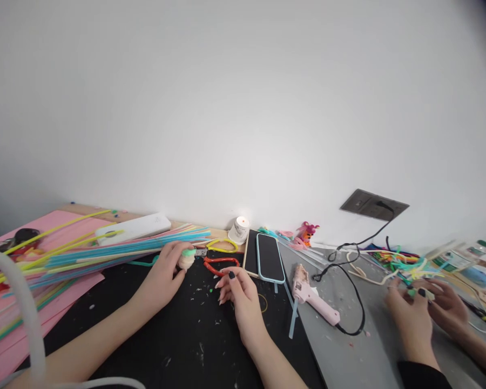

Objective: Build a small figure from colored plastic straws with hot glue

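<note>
My left hand (170, 270) is closed around a small fuzzy cream piece with a green top (187, 258), held between thumb and fingers just above the black mat (178, 340). My right hand (238, 294) is partly curled with its fingers apart, and I see nothing in it. Just beyond its fingertips lie red-handled pliers (216, 266), whose metal head points toward the cream piece. Behind them rests a yellow-handled tool (223, 246). Small green and white scraps dot the mat between my hands.
Bundles of coloured pipe cleaners (117, 254) cover the left side over pink sheets (71, 302). A phone (269, 258), a paper cup (238, 230) and a pink glue gun (314, 300) with a black cord lie ahead and right. Another person's hands (413, 313) work at far right.
</note>
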